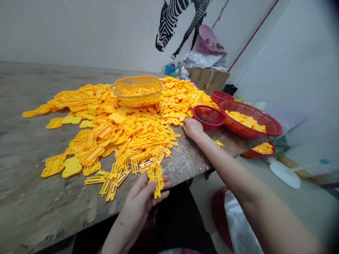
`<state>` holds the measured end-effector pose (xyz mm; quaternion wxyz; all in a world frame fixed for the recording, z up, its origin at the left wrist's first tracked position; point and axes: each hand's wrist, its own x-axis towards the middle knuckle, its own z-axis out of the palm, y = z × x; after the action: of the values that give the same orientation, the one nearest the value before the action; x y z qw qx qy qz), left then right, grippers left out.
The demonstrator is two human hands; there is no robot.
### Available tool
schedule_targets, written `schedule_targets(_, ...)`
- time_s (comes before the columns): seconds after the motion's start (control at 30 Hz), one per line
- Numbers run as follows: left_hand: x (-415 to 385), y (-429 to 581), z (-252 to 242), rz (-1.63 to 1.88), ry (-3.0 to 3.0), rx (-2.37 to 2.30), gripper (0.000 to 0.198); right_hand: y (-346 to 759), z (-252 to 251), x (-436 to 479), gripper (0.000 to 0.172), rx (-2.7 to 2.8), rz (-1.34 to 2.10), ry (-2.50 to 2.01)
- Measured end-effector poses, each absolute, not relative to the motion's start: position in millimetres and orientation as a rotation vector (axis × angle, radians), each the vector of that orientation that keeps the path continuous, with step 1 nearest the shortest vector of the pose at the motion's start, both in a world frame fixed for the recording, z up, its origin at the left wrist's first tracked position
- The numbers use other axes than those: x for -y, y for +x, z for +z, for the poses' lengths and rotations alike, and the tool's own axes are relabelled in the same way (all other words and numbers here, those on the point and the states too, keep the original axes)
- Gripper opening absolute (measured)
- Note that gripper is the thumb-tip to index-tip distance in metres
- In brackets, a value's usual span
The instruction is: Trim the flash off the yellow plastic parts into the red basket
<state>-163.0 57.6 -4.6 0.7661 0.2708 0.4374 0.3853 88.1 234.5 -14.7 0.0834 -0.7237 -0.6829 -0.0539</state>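
Near the table's front edge, my left hand (143, 197) grips a small yellow plastic part (156, 180) between thumb and fingers. The part has raised ridges, small holes and a narrow slotted strip at its lower end. My right hand (194, 129) reaches to the right edge of a heap of yellow plastic pieces (180, 94), beside a small red basket (209, 115) of dark little parts. Its fingers are curled together at the heap, and whatever they pinch is hidden. Between my hands lies a pile of thin slotted yellow strips (143, 141).
A yellow basket (137, 100) of small pieces sits on the heap. Farther right are a large red basket (251, 131) with yellow parts and another red basket (221, 97). A cardboard box (209, 78) stands at the back. Below the table's edge is a red container (221, 215).
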Motion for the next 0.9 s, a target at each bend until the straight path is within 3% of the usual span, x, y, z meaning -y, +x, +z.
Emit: schedule_targets(0.9,-55.1,-159.3,-4.5,0.856,0.592,-1.031,0.035,79.8,-3.7,-136.7,0.013,2.297,-0.062,-1.550)
